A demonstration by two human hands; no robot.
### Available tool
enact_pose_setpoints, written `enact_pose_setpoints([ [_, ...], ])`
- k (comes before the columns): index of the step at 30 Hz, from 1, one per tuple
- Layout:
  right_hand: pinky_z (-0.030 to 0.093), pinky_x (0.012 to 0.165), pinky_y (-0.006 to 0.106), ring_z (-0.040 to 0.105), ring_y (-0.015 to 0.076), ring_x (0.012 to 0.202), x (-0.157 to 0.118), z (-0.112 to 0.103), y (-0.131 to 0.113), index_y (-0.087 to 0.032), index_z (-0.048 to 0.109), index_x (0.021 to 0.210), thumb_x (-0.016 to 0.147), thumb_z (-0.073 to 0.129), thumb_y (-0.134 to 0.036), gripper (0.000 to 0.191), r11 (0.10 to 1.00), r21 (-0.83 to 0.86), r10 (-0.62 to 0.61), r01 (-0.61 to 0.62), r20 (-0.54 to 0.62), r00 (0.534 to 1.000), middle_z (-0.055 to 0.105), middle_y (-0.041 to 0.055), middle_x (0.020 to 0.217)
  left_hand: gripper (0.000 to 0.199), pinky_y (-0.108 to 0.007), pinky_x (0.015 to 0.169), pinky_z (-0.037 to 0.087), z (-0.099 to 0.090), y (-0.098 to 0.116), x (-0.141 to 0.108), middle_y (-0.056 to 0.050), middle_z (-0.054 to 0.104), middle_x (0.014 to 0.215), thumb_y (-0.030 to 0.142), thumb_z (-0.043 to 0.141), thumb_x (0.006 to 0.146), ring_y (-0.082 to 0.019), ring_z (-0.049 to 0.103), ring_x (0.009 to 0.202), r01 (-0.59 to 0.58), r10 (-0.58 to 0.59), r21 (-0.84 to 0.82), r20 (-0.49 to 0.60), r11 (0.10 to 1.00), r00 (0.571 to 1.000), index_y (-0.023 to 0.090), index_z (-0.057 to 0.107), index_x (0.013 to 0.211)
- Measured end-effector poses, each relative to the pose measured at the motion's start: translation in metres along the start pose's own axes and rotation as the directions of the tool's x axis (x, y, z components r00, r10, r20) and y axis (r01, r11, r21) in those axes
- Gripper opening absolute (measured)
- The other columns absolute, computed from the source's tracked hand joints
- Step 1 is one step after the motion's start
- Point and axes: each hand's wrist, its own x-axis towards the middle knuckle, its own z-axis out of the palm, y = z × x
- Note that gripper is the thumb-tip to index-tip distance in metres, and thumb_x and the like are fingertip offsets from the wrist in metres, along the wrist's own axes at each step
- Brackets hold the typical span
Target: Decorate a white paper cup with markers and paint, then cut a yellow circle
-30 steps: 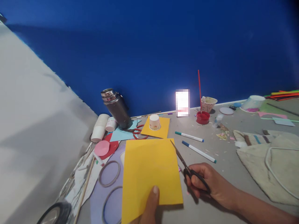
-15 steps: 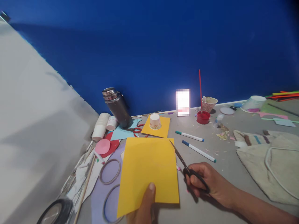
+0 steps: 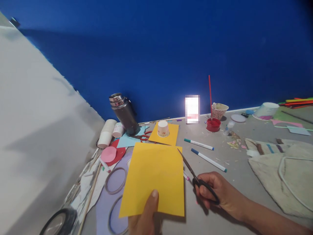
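A yellow paper sheet [image 3: 154,173] is pinched at its lower edge by my left hand [image 3: 146,210], thumb on top and the other fingers hidden beneath. My right hand [image 3: 216,192] is closed round the black handles of a pair of scissors [image 3: 189,166]. The blades point up and left, and their tips lie over the sheet's upper right corner. Behind the sheet, a small paper cup [image 3: 163,129] stands on another yellow paper [image 3: 173,133].
Two markers [image 3: 199,144] lie right of the sheet. A dark flask [image 3: 125,116], stacked cups [image 3: 107,133] and red-handled pliers [image 3: 144,137] are at the back left. Rings [image 3: 116,180] and black tape [image 3: 58,222] lie left. A cloth bag [image 3: 266,176] is at the right.
The held sheet has turned slightly, its lower edge shifting left and up with my left hand. The scissors stay near its upper right corner. The whole view has shifted slightly.
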Motion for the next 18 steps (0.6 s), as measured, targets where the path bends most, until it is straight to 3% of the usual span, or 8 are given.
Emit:
enact_pose_setpoints([
  [13, 0.025, 0.048, 0.025, 0.038, 0.0072, 0.047, -0.002, 0.001, -0.006, -0.018, 0.057, 0.072, 0.063, 0.070, -0.096, 0.080, 0.999, -0.029, 0.025, -0.026, -0.004, 1.000, 0.057, -0.0005, 0.057, 0.029, -0.032, 0.101, 0.062, -0.003, 0.017, -0.004, -0.008, 0.084, 0.107, 0.038, 0.081, 0.082, -0.031, 0.075, 0.120, -0.124, 0.126, 0.064, -0.034, 0.990, 0.991, 0.022, 0.076, 0.106],
  [18, 0.023, 0.046, 0.025, 0.034, 0.0059, 0.045, -0.002, 0.002, -0.006, -0.017, 0.059, 0.073, 0.062, 0.070, -0.097, 0.081, 1.000, 0.000, 0.028, -0.028, 0.001, 1.000, 0.057, -0.0019, 0.056, 0.024, -0.035, 0.092, 0.065, -0.004, 0.021, -0.006, -0.007, 0.083, 0.087, 0.041, 0.081, 0.079, -0.033, 0.079, 0.106, -0.114, 0.118, 0.094, -0.035, 0.989, 0.992, 0.022, 0.077, 0.093],
])
